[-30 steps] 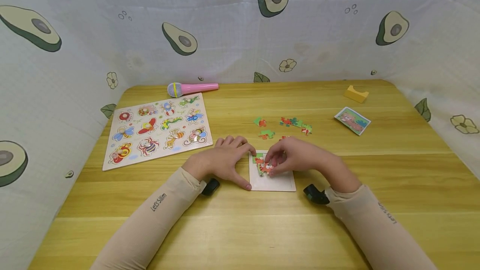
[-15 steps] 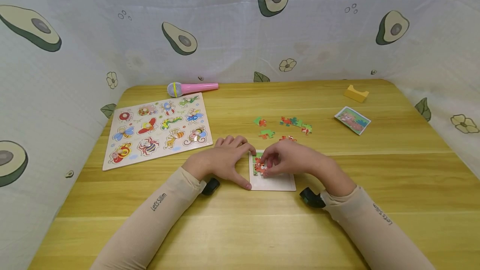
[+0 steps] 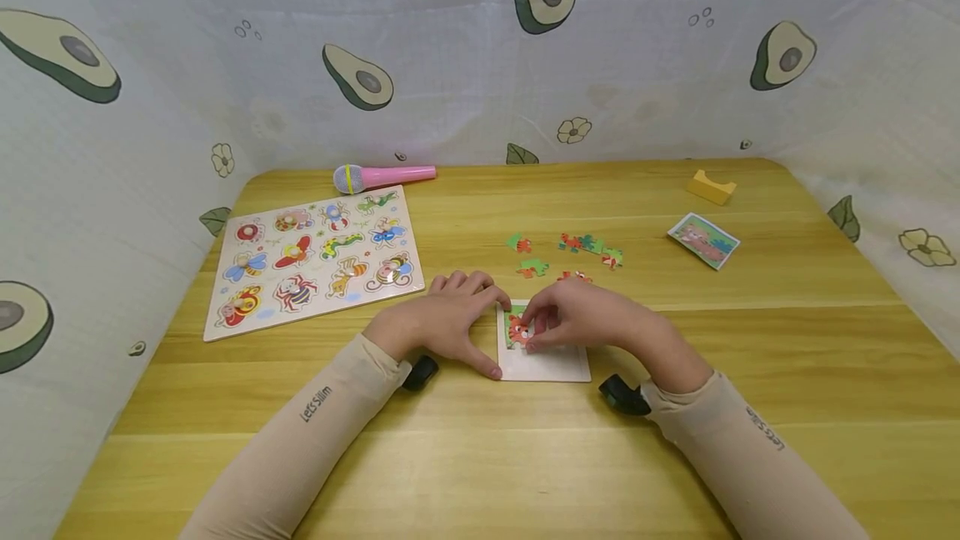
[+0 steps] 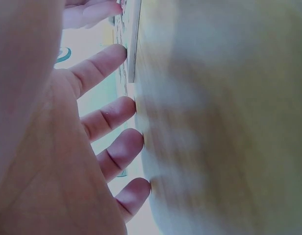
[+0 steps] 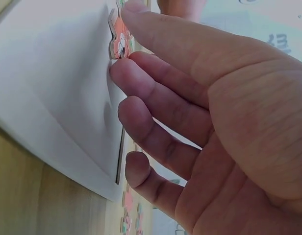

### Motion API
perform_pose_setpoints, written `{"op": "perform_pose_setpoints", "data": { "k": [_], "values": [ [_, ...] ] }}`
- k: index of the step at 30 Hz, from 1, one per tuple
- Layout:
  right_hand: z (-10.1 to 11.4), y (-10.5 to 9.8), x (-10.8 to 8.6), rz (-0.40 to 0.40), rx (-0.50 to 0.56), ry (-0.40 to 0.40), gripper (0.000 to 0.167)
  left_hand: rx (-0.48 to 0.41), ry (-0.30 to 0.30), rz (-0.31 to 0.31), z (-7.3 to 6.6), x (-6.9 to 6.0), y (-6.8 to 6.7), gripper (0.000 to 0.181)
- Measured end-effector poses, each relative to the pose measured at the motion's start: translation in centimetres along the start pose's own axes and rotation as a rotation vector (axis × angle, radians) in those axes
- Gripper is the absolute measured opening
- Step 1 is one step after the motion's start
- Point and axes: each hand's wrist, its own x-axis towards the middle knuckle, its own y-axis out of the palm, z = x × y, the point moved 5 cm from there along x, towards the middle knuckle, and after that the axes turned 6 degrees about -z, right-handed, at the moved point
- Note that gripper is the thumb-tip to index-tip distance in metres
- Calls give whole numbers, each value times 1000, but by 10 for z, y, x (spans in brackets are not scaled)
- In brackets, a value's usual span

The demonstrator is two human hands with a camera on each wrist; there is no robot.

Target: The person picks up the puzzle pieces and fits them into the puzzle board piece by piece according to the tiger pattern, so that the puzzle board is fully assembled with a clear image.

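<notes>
A white puzzle board [image 3: 551,367] lies flat on the table between both hands. In its far left part sit green and orange jigsaw pieces showing a tiger's face. My right hand [image 3: 581,315] is over the board, thumb and fingers pinching an orange tiger-face jigsaw piece [image 3: 517,330]. The right wrist view shows that jigsaw piece [image 5: 119,39] at the thumb and fingertips, low against the board. With fingers spread, my left hand [image 3: 450,319] rests on the table, its thumb and index fingertip at the board's left edge [image 4: 135,44].
Several loose jigsaw pieces [image 3: 534,268] lie beyond the board. An insect peg puzzle [image 3: 315,261] is at the left, with a pink toy microphone [image 3: 397,176] behind it. Toward the right back are a picture card [image 3: 703,241] and a yellow block [image 3: 711,187]. Printed cloth hangs behind.
My right hand has shifted slightly left with the tiger-face jigsaw piece, which now lies against the pieces at the board's left. The left hand has stayed in place.
</notes>
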Motion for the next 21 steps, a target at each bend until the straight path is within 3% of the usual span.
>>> {"op": "perform_pose_setpoints", "data": {
  "k": [21],
  "values": [
    [-4, 3, 4, -66, -41, -37, 5, 7, 4, -12, 1, 1, 0, 84]
  ]
}}
